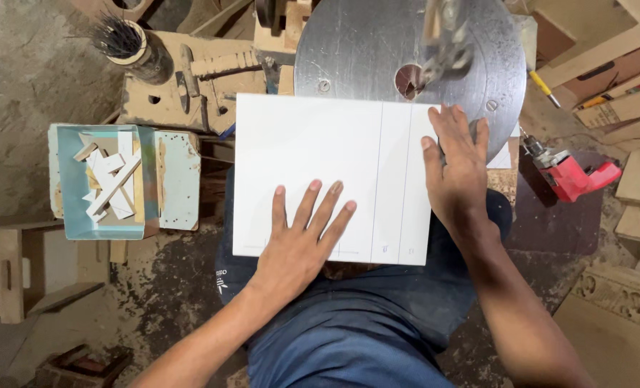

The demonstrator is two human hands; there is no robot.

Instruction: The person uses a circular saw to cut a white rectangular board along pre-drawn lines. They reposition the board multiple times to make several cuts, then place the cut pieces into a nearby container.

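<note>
A white rectangular board with thin pencil lines lies flat, its far edge resting on a round grey metal saw table. My left hand presses flat on the board's near part, fingers spread. At the board's right edge my right hand lies with its palm down and fingers pointing to the far side. The saw blade and its guide stand just beyond the board's far right corner, blurred. My legs in dark blue trousers are under the board.
A light blue tray holding several white offcuts sits at the left. A container of bristles stands at the upper left. A red power drill lies at the right among wooden boards. The floor is dusty.
</note>
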